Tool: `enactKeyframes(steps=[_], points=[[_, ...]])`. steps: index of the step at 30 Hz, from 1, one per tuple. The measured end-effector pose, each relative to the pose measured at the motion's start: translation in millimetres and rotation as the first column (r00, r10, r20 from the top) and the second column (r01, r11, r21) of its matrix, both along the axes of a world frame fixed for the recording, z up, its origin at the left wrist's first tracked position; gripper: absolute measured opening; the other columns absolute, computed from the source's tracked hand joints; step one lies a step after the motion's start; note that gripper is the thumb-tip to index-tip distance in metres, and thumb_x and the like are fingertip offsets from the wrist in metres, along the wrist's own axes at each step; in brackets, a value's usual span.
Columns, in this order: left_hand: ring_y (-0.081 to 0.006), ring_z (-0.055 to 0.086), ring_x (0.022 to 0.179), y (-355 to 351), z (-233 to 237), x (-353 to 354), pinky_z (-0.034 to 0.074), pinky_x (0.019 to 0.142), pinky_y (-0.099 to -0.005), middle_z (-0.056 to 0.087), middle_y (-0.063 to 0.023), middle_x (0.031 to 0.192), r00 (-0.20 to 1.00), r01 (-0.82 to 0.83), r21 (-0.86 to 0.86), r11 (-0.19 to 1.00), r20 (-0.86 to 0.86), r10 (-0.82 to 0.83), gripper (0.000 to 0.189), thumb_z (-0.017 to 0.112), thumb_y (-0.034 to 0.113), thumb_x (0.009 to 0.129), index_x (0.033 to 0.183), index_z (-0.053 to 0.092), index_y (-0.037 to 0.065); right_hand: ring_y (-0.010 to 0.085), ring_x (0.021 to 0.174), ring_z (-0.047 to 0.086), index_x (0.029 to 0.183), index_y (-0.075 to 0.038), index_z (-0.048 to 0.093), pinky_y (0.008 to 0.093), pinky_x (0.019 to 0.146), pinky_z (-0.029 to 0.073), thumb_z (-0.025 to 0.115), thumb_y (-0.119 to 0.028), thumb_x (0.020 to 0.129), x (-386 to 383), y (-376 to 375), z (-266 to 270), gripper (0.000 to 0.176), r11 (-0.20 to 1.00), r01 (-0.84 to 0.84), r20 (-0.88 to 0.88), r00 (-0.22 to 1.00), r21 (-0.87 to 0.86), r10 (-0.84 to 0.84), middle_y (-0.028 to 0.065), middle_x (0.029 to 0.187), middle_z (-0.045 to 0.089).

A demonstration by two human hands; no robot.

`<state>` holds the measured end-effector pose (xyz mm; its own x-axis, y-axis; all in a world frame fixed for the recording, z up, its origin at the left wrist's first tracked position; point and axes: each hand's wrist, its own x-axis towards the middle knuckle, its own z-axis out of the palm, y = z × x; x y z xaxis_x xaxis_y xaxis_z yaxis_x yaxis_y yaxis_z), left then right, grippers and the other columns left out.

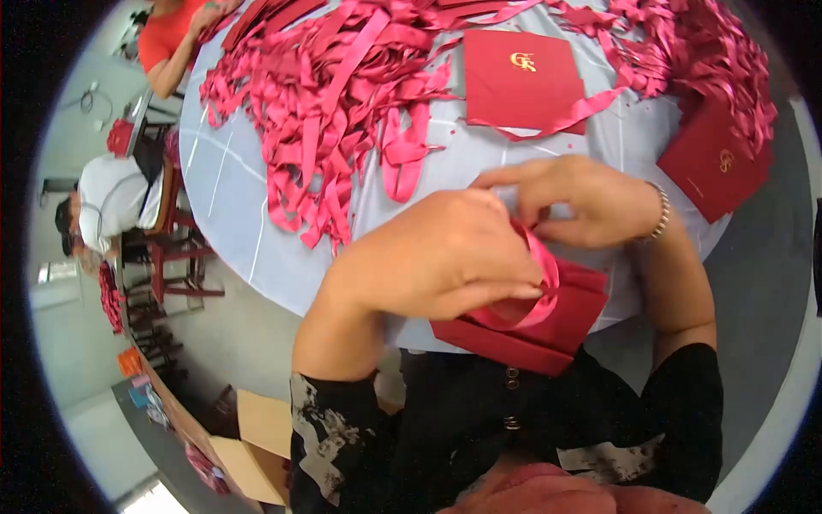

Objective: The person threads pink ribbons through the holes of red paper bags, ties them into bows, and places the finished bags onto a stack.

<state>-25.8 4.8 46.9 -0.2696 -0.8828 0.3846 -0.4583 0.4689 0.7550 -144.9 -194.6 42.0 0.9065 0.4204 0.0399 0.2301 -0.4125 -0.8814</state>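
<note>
In the head view, taking the frame as a dial, the dark red bag (514, 344) I was working on sat towards 4 o'clock, at the near edge of the white-covered worktop (227, 193) and just in front of my black top (462, 403). My left hand (445, 257) pinched its pink ribbon (548, 261) between thumb and finger. My right hand (586, 201), with a beaded bracelet (662, 212) at the wrist, curled close by on the 1 o'clock side of the left; I could not tell whether its fingers gripped the ribbon.

A heap of ribbons (312, 120) spread at 11 o'clock. A flat red bag (518, 90) with gold print lay at 1 o'clock, and a tilted red bag (715, 163) between 2 and 3. Towards 10, a person in white (120, 197) sat bent forward. An open carton (265, 420) stood at 7.
</note>
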Motion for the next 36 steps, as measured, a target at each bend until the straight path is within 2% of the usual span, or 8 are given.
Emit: enactKeyframes(steps=[6, 9, 13, 16, 18, 26, 32, 36], points=[[-0.0234, 0.068, 0.074, 3.3, 6.0, -0.4, 0.048, 0.077, -0.0384, 0.07, -0.0062, 0.082, 0.999, -0.018, 0.028, 0.999, -0.043, 0.019, 0.009, 0.072, 0.009, 0.081, 0.088, 0.07, 0.004, 0.0163, 0.067, 0.057, 0.086, -0.001, 0.063, 0.0319, 0.064, 0.046, 0.065, -0.003, 0.079, 5.5, 12.5, -36.6, 0.007, 0.952, -0.164, -0.207, 0.953, 0.258, 0.22, 0.0083, 0.075, 0.065], [-0.0226, 0.068, 0.074, 3.6, 6.0, -0.7, 0.047, 0.081, -0.0397, 0.07, -0.0057, 0.081, 0.993, -0.115, 0.022, 0.993, 0.006, 0.115, 0.008, 0.072, 0.009, 0.081, 0.088, 0.07, 0.005, 0.0203, 0.078, 0.065, 0.088, 0.001, 0.066, 0.0308, 0.069, 0.05, 0.067, 0.004, 0.076, 6.0, -1.1, -27.5, 0.013, 0.999, -0.017, -0.102, 0.995, 0.035, 0.021, 0.0114, 0.089, 0.069], [-0.0221, 0.068, 0.074, 1.9, 6.4, -1.9, 0.046, 0.085, -0.0399, 0.07, -0.0058, 0.08, 0.997, -0.082, 0.036, 0.996, 0.011, 0.081, 0.009, 0.073, 0.008, 0.08, 0.088, 0.07, 0.005, 0.0237, 0.097, 0.065, 0.085, 0.002, 0.065, 0.0324, 0.077, 0.051, 0.068, 0.004, 0.074, 2.4, -6.9, -24.0, 0.012, 0.981, -0.02, 0.009, 1.0, 0.193, 0.019, 0.0166, 0.103, 0.068], [-0.0225, 0.068, 0.072, 1.1, 9.3, -6.5, 0.048, 0.081, -0.0396, 0.07, -0.0067, 0.08, 0.998, -0.055, 0.01, 0.998, -0.022, 0.055, 0.01, 0.073, 0.007, 0.079, 0.088, 0.07, 0.004, 0.0251, 0.097, 0.064, 0.084, 0.003, 0.065, 0.0351, 0.08, 0.049, 0.072, -0.001, 0.075, 9.1, 16.0, -45.3, 0.012, 0.939, -0.246, 0.138, 0.966, 0.242, 0.218, 0.0175, 0.102, 0.068], [-0.0242, 0.068, 0.071, 0.9, 8.6, -3.7, 0.049, 0.076, -0.0383, 0.07, -0.0073, 0.079, 0.998, -0.047, -0.012, 0.999, -0.039, 0.047, 0.011, 0.074, 0.007, 0.078, 0.087, 0.07, 0.003, 0.0259, 0.088, 0.065, 0.088, 0.004, 0.064, 0.0352, 0.076, 0.048, 0.073, -0.004, 0.076, 6.0, 17.8, -42.0, 0.017, 0.904, -0.341, -0.132, 0.915, 0.258, 0.382, 0.0163, 0.092, 0.068], [-0.0282, 0.063, 0.075, 4.4, 3.6, -1.5, 0.049, 0.072, -0.0385, 0.069, -0.0093, 0.084, 0.959, -0.28, 0.04, 0.959, -0.021, 0.281, 0.008, 0.067, 0.009, 0.087, 0.091, 0.069, 0.002, 0.0229, 0.069, 0.062, 0.086, 0.001, 0.062, 0.0341, 0.065, 0.049, 0.069, -0.002, 0.076, 4.1, -15.4, -21.5, 0.013, 0.996, 0.085, -0.001, 0.996, 0.03, -0.085, 0.014, 0.075, 0.062], [-0.0309, 0.059, 0.071, 2.1, -5.0, -6.4, 0.046, 0.067, -0.0399, 0.061, -0.0121, 0.073, 0.901, -0.416, 0.216, 0.883, -0.03, 0.432, 0.016, 0.06, 0.017, 0.094, 0.09, 0.065, 0.003, 0.0188, 0.063, 0.058, 0.081, 0.002, 0.062, 0.0316, 0.058, 0.046, 0.065, 0.004, 0.077, 3.3, -25.8, -49.5, 0.006, 0.857, 0.499, 0.262, 0.851, -0.132, -0.455, 0.0096, 0.072, 0.062], [-0.0297, 0.057, 0.068, -0.7, -5.2, -11.5, 0.044, 0.064, -0.0389, 0.059, -0.0103, 0.07, 0.879, -0.463, 0.26, 0.847, 0.018, 0.476, 0.016, 0.064, 0.02, 0.092, 0.089, 0.065, 0.005, 0.0042, 0.067, 0.053, 0.083, 0.004, 0.064, 0.0232, 0.058, 0.043, 0.063, 0.006, 0.081, 8.1, -29.9, -44.2, 0.003, 0.76, 0.648, -0.067, 0.761, 0.034, -0.646, -0.0013, 0.074, 0.063]])
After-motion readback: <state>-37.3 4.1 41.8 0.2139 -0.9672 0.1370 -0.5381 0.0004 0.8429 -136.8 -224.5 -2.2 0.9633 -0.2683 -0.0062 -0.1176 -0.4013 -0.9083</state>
